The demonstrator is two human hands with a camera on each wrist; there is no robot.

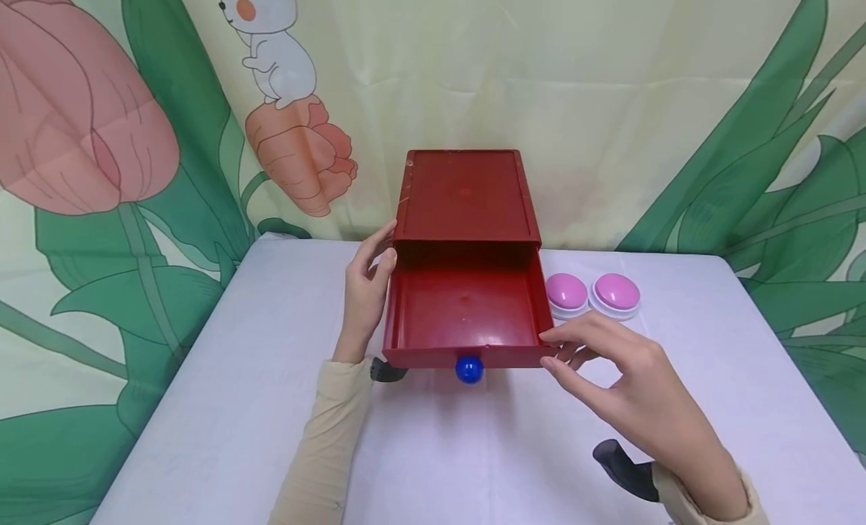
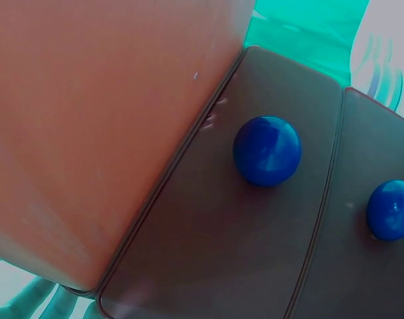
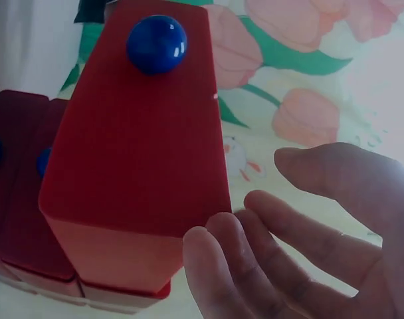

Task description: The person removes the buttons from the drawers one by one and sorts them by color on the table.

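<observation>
A red drawer cabinet (image 1: 465, 198) stands on the white counter (image 1: 223, 405), and everything else sits around it. Its top drawer (image 1: 467, 314) is pulled well out toward the person, showing a bare red inside. A round blue knob (image 1: 469, 369) sticks out from the middle of the drawer's front panel.

The left hand (image 1: 365, 292) lies flat against the cabinet's left side, just where the open drawer leaves the body; its fingers are straight and pressed to the wall, thumb up near the top edge, gripping nothing. The right hand (image 1: 609, 367) sits at the drawer's front right corner, fingers loosely spread and relaxed, the fingertips (image 1: 549, 335) touching or nearly touching that corner; it holds nothing.

In the right wrist view the drawer front (image 3: 139, 133) rises beside the open fingers (image 3: 255, 252), with lower drawer fronts behind it to the left. The left wrist view shows two lower drawer fronts, each with its own blue knob (image 2: 266, 151).

Two pink dome buttons (image 1: 593, 295) on white bases rest on the counter just to the right of the drawer, side by side. A tulip-printed cloth (image 1: 88, 126) hangs behind the cabinet.
</observation>
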